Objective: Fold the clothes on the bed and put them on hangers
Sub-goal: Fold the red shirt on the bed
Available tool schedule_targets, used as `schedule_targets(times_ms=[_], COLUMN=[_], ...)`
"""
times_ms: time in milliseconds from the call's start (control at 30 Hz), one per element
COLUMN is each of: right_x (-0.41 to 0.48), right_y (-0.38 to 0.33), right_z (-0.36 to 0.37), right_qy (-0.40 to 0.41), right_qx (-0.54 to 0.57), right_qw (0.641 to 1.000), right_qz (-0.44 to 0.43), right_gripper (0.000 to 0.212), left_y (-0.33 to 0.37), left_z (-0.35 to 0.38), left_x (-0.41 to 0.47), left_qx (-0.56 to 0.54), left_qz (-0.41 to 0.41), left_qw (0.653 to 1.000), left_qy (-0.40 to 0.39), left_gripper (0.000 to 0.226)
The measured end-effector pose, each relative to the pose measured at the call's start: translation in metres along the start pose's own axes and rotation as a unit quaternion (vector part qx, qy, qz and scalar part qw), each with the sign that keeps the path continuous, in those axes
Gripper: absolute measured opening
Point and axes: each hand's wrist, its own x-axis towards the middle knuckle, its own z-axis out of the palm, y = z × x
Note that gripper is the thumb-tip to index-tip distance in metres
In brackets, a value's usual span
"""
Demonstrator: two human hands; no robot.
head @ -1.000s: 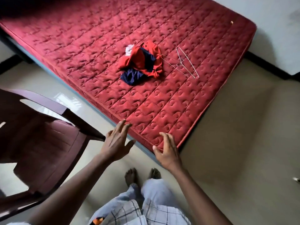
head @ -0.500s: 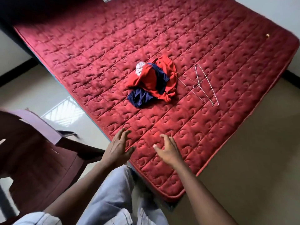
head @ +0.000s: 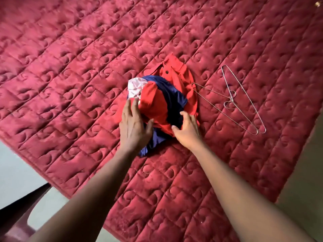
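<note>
Bottom left we've got a bit of a dark chair. The red quilted bed fills most of the frame. In the middle, our left hand rests on the left side of the clothes pile, red, navy and white stuff bunched up on the bed. Its fingers are mostly straight with the thumb spread, gripping nothing. Our right hand touches the pile's lower right edge with its fingers bent, and we can't tell if they've pinched any cloth. Just right of the pile, wire hangers lie on the bed.

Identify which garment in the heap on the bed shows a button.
The red shirt: a dark button sits near its collar. The blue garment and the pale pink cloth show none.
</note>
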Motion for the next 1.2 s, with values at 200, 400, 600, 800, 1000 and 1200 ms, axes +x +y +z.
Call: schedule_targets(times_ms=[200,400,600,800,1000,1200], right_x=[0.072,0.051,-0.028,-0.1,-0.106,-0.136], right_y=[0.019,0.006,-0.048,-0.117,-0.116,-0.118], right_z=[0.021,0.008,-0.044,-0.123,-0.145,-0.174], right_qy=[-0.112,-0.058,0.068,0.002,0.09,0.196], right_qx=[-0.014,0.093,0.235,0.393,0.209,0.097], right_qw=[0.993,0.994,0.967,0.915,0.97,0.974], right_qz=[0.043,0.008,-0.07,-0.095,-0.083,-0.065], right_gripper=[0.096,0.085,0.06,0.05,0.025,0.025], left_y=[0.007,0.025,0.091,0.153,0.178,0.186], left_z=[0.012,-0.024,-0.078,-0.116,-0.138,-0.155], left_x=[0.068,0.023,0.014,0.024,0.016,0.0], left_qx=[0.077,-0.079,-0.376,-0.418,-0.483,-0.281], left_qz=[0.058,0.163,0.011,-0.044,-0.135,-0.018], left_qw=[0.995,0.983,0.926,0.896,0.832,0.952], left_qy=[-0.016,-0.018,-0.04,-0.146,-0.236,-0.12], left_gripper=[0.025,0.021,0.048,0.014,0.029,0.015])
